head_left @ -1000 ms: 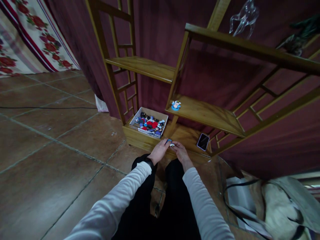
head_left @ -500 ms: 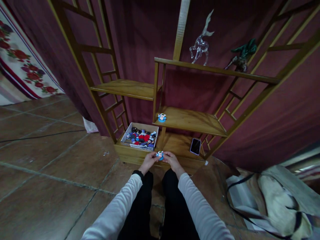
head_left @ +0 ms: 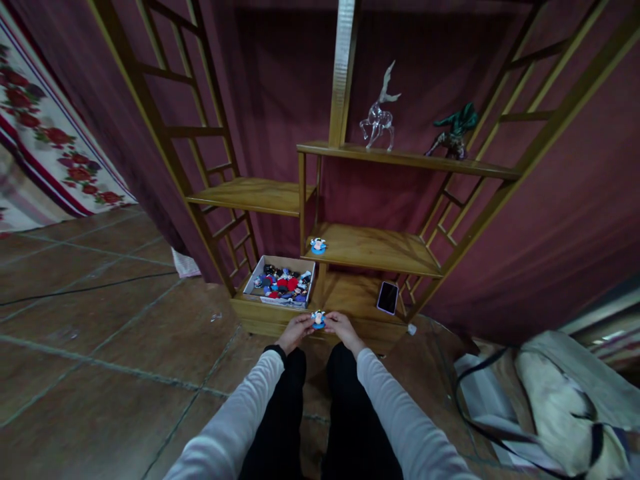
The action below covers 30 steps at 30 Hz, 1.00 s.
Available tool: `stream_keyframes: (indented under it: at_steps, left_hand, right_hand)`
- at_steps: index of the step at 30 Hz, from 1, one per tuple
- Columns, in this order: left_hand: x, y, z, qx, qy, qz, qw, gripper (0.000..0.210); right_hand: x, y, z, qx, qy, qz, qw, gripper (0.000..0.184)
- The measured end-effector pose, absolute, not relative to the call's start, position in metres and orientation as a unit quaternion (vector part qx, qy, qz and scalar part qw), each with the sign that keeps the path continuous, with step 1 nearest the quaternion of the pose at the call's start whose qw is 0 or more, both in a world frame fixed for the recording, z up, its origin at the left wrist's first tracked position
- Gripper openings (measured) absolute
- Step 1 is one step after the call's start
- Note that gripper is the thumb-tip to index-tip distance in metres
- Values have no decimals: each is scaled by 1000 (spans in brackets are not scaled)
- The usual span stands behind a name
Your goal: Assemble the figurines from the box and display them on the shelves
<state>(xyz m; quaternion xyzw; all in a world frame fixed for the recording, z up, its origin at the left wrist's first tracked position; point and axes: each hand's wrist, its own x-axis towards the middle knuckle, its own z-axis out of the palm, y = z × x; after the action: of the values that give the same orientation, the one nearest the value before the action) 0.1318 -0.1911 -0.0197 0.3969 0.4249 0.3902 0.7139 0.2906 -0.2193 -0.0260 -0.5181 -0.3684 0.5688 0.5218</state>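
Observation:
Between my two hands is a small cartoon figurine [head_left: 319,319] on a round blue base, upright in front of the shelf's lower edge. My left hand [head_left: 296,331] pinches it from the left, and my right hand [head_left: 344,329] grips it from the right. A similar figurine [head_left: 318,246] with a blue base stands at the left end of the middle shelf [head_left: 375,247]. Just beyond my left hand, an open cardboard box [head_left: 253,283] holds several small figures in red, blue, black and purple, jumbled together.
A phone [head_left: 387,297] lies on the lowest board at right. Higher up stand a clear glass deer [head_left: 379,123] and a dark green figure [head_left: 456,132]. An upper-left shelf [head_left: 253,195] juts out above the box. On the floor at right sits a pale bag [head_left: 555,390] with a dark strap.
The view has tilted up and shifted slightly right, so the shelves appear lower and further left. Both hands still hold the figurine, which now faces more upright.

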Motion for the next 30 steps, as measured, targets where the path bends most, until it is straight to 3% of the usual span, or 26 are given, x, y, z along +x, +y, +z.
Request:
stream_keyframes:
  at_steps: [19,30]
  left_hand:
    - [134,-191,-19,377,436,399,713,35]
    - [140,-195,-9,340,399,403,750,35]
  right_hand:
    - [297,-215,-21,-519,-360,590,503,36]
    - [296,-215,-21,-519,-365,552,541,41]
